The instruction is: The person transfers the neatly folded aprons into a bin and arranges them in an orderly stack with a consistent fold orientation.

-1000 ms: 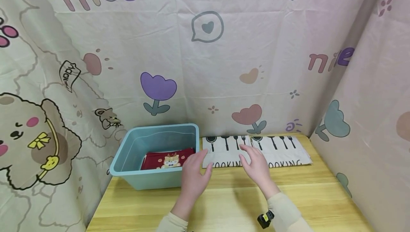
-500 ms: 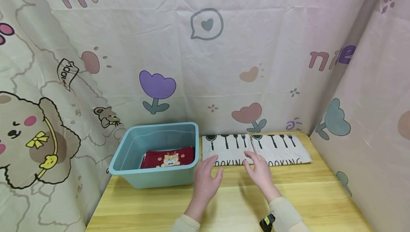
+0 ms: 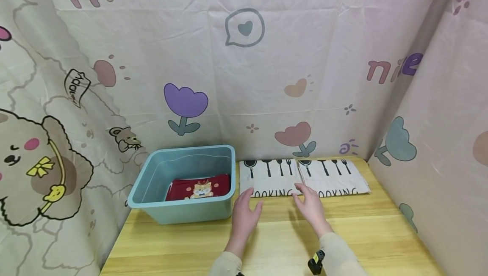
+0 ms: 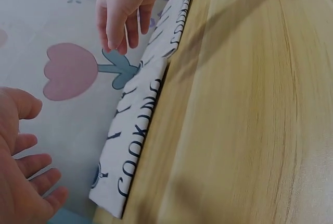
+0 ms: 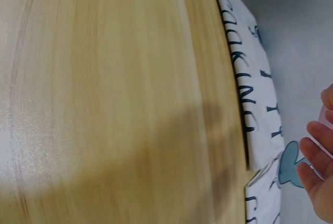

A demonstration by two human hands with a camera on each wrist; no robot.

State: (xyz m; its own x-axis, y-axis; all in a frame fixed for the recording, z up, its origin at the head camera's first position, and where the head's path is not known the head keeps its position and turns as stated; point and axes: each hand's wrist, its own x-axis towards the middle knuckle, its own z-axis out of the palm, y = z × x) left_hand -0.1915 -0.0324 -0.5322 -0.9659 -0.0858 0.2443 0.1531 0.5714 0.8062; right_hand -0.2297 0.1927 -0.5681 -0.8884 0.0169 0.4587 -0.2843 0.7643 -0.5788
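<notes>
Two folded white cloths lie side by side at the back of the table, printed with black kitchen utensils and the word COOKING: a left cloth [image 3: 268,176] and a right cloth [image 3: 333,176]. My left hand [image 3: 245,216] hovers in front of the left cloth, its fingers relaxed around nothing. Opposite it, my right hand [image 3: 311,208] is held near where the two cloths meet, also holding nothing. In the left wrist view both the left hand [image 4: 23,166] and the right hand [image 4: 130,5] appear above the table with spread, loosely bent fingers.
A blue plastic bin [image 3: 179,213] stands left of the cloths, close to my left hand. Inside it lies a flat dark red folded item [image 3: 198,188] with a cartoon animal print. A patterned curtain [image 3: 244,77] hangs behind the wooden table [image 3: 282,246].
My left hand has moved right, away from the bin's edge. The right hand has shifted slightly right and toward me. The cloths and the bin stay in place.
</notes>
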